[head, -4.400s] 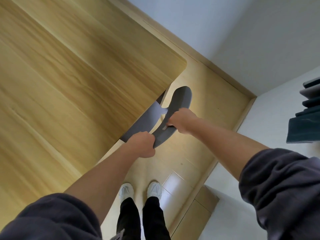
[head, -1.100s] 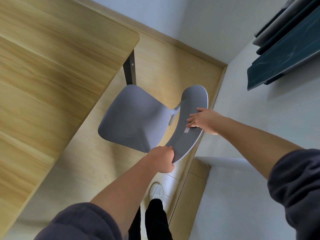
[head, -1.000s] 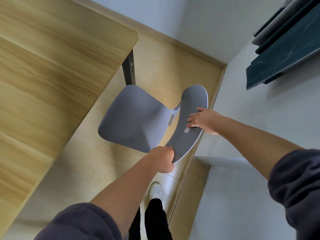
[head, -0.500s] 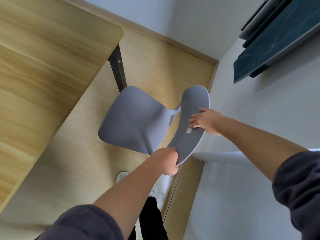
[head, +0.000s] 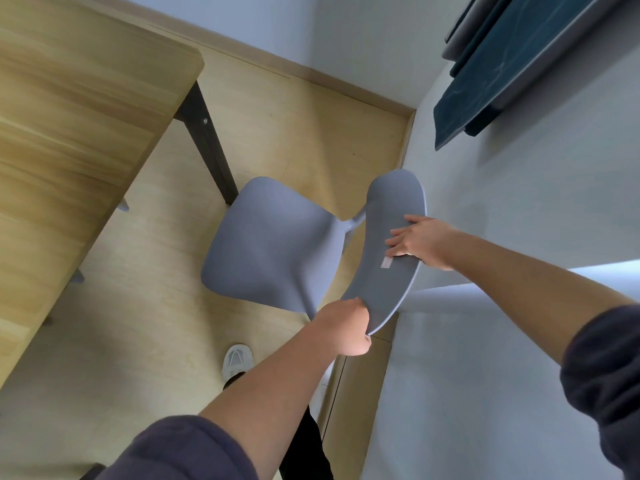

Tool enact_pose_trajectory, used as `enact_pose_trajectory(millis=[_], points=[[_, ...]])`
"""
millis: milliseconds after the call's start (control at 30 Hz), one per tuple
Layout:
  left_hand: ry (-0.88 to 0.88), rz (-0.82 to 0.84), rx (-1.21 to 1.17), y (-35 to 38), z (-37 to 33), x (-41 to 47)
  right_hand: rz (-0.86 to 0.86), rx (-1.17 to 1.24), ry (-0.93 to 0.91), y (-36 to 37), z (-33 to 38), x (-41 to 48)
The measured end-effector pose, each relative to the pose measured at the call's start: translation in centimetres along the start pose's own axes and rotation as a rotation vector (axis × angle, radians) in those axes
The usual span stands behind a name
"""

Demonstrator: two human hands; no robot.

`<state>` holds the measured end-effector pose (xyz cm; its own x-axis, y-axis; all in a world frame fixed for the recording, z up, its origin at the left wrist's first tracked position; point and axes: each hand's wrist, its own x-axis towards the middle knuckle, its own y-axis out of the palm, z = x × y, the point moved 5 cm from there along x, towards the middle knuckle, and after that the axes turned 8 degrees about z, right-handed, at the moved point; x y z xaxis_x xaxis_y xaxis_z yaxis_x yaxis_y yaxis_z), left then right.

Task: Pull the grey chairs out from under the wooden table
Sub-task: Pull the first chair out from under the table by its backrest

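Observation:
A grey chair (head: 270, 251) stands on the wooden floor, fully clear of the wooden table (head: 69, 140), its seat facing me. Its curved backrest (head: 391, 258) sits close to the white wall on the right. My left hand (head: 346, 327) grips the lower end of the backrest. My right hand (head: 420, 242) holds the backrest's outer edge, fingers laid over its face. Under the table's edge, small grey parts of another chair (head: 123, 204) peek out; the remainder is hidden.
A black table leg (head: 207, 143) stands just behind the chair seat. The white wall (head: 519, 237) and a low white ledge (head: 467, 358) run along the right. Dark blue panels (head: 502, 64) hang on the wall. My white shoe (head: 237, 360) is on the floor.
The chair has come out from under the table and further away from it toward the wall. The view has swung left, showing more floor. Both hands keep their hold on the backrest.

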<state>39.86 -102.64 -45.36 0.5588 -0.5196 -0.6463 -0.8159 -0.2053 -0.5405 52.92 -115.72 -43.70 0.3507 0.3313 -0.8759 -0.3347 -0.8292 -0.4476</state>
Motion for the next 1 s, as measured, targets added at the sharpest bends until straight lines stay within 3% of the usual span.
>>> enact_pose_trajectory(millis=[367, 633, 1000], points=[[0.026, 0.026, -0.005, 1.2, -3.9, 1.2, 0.061, 0.020, 0.030, 3.7, -0.9, -2.4], [0.034, 0.038, 0.003, 1.8, -5.8, 1.6, 0.196, 0.003, 0.057, 4.5, -0.9, -4.4], [0.035, 0.063, -0.032, 2.7, -7.5, 2.2, 0.235, -0.118, 0.049, 5.1, -0.8, -5.7]])
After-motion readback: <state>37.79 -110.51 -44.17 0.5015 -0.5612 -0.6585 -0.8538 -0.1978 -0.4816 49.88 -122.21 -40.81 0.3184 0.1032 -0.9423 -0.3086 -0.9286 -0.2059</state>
